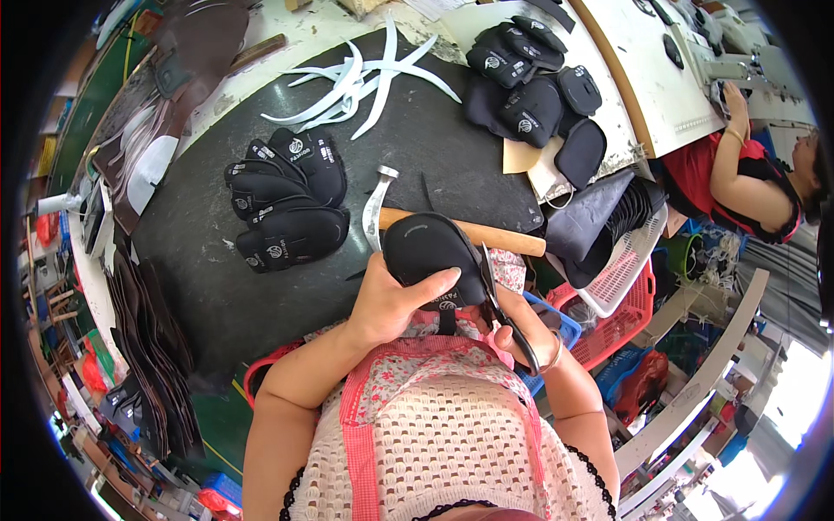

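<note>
My left hand (395, 300) grips a black padded shoe piece (426, 247) close to my chest, thumb across its lower edge. My right hand (512, 330), mostly hidden behind the piece, holds black scissors (504, 308) whose blades run along the piece's right edge. Just beyond the piece a hammer (382, 204) with a wooden handle (504, 239) lies on the dark work mat (434, 148).
A stack of black shoe pieces (287, 204) lies to the left on the mat, another pile (530, 87) at the far right. White curved strips (365, 78) lie at the back. Red and white baskets (621, 286) stand to my right. Another person (747, 174) works at a sewing machine.
</note>
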A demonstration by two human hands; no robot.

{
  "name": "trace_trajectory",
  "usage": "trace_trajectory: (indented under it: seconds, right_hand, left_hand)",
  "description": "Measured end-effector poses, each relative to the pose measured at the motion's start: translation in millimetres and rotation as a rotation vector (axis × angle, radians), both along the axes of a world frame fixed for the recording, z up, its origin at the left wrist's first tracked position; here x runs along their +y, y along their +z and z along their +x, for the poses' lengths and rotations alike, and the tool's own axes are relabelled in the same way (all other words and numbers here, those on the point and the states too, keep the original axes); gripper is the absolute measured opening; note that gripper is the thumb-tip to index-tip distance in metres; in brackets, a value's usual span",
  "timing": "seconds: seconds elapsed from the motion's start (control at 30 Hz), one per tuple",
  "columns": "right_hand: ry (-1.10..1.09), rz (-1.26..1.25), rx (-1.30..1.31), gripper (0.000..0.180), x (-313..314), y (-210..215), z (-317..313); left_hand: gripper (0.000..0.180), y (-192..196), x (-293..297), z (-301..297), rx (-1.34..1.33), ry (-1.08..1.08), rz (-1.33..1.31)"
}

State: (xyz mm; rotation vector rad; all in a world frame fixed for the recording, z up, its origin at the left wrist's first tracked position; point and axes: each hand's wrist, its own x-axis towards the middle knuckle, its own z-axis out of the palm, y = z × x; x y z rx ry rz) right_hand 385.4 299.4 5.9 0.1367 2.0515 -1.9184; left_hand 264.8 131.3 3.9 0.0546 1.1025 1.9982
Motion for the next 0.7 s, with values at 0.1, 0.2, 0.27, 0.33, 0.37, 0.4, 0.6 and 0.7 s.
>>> trace_trajectory:
  seconds: [0.1,0.2,0.27,0.33,0.37,0.4,0.6,0.7]
  right_hand:
    - [-0.027,-0.017,0.015,0.071,0,0,-1]
    - [-0.004,-0.015,0.005,0.070,2,-2,3]
    - [-0.022,0.011,0.020,0.066,1,-2,8]
    - [-0.041,0.042,-0.018,0.064,0,-1,14]
    - [-0.059,0.075,-0.055,0.062,0,-1,16]
    - [-0.061,0.075,-0.056,0.062,0,0,16]
    - [-0.115,0.165,0.030,0.067,-10,-1,15]
    - [-0.155,0.161,0.049,0.071,-14,-3,14]
  left_hand:
    - [0.025,2,2,1,-0.016,-0.022,-0.022]
    - [0.025,3,2,1,-0.027,-0.026,-0.023]
    - [0.025,3,2,3,-0.075,-0.034,-0.001]
    - [0.025,4,2,3,-0.080,-0.036,-0.015]
    - [0.024,4,2,3,-0.084,-0.038,-0.027]
    - [0.024,3,3,3,-0.086,-0.039,-0.027]
    - [0.021,-1,4,5,-0.092,-0.058,-0.050]
    - [0.020,1,5,4,-0.095,-0.053,-0.052]
